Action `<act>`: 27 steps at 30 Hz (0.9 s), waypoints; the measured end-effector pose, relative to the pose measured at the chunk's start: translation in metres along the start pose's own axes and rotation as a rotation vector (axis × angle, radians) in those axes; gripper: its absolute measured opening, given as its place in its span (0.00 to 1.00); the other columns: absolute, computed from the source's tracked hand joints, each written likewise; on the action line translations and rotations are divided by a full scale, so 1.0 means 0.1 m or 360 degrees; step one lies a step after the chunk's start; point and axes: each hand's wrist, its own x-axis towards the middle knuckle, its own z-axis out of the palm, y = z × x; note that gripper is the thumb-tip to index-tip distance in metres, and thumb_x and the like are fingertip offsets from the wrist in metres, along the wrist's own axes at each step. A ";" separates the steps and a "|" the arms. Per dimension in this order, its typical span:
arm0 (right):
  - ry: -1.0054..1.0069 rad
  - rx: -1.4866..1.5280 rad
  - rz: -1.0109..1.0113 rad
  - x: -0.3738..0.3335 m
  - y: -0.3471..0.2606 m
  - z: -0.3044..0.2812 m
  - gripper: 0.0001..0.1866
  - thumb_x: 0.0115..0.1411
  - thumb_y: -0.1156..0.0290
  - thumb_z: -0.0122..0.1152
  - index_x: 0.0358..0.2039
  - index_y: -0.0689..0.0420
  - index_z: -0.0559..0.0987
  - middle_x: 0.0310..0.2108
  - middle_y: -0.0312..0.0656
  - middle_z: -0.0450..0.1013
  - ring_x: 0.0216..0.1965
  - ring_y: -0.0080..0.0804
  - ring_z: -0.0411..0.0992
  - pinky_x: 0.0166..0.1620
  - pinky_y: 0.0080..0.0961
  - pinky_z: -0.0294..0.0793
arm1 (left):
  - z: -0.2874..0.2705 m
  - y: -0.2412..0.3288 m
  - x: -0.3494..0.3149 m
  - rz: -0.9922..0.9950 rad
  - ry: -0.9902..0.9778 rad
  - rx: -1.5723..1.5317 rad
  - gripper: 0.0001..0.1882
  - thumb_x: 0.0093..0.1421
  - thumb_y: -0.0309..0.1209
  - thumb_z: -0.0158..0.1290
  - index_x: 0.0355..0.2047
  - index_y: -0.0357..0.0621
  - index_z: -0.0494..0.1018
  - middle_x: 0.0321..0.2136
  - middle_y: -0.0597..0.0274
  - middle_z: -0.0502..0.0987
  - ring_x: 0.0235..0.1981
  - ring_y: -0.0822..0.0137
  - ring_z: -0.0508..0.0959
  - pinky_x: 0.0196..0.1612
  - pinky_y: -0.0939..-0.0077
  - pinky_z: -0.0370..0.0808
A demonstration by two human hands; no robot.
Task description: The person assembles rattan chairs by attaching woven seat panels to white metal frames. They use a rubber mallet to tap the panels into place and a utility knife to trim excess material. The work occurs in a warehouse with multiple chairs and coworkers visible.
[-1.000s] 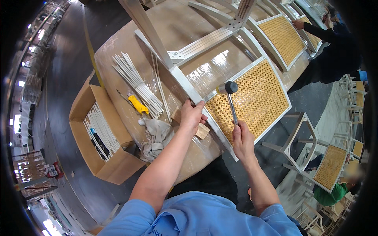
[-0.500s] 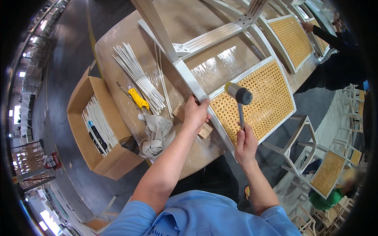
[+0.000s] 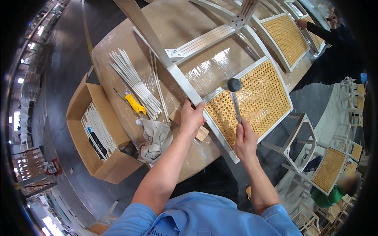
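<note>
A white-framed chair part [image 3: 185,84] with a woven cane panel [image 3: 262,94] lies on the wrapped table in front of me. My left hand [image 3: 192,118] is closed around its near-left rail, thumb on top and fingers curled out of sight beneath. My right hand [image 3: 247,143] grips the handle of a mallet [image 3: 235,103] with a dark, blurred head. That head hovers over or rests against the far-left border of the cane; which one I cannot tell. Beside my left hand, a small wooden block [image 3: 202,133] sits under the rail.
Left on the table are a bundle of white rods [image 3: 136,84], a yellow-handled tool [image 3: 136,104] and a crumpled cloth [image 3: 154,139]. An open cardboard box [image 3: 114,167] with more rods stands beyond the table edge. Another person's arm [image 3: 323,33] reaches over cane panels at the far right.
The mallet head has swung away from me and a little left, toward the panel's far-left border. My left hand keeps its hold on the rail. The whole view has shifted slightly.
</note>
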 end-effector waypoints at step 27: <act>0.0405 0.0209 -0.0329 0.00 0.10 0.10 0.17 0.72 0.68 0.55 0.59 0.58 0.77 0.22 0.51 0.71 0.21 0.39 0.72 0.30 0.33 0.72 | 0.05 -0.04 -0.01 0.0096 -0.0061 -0.0064 0.14 0.71 0.31 0.53 0.52 0.36 0.69 0.33 0.59 0.76 0.16 0.73 0.71 0.17 0.77 0.67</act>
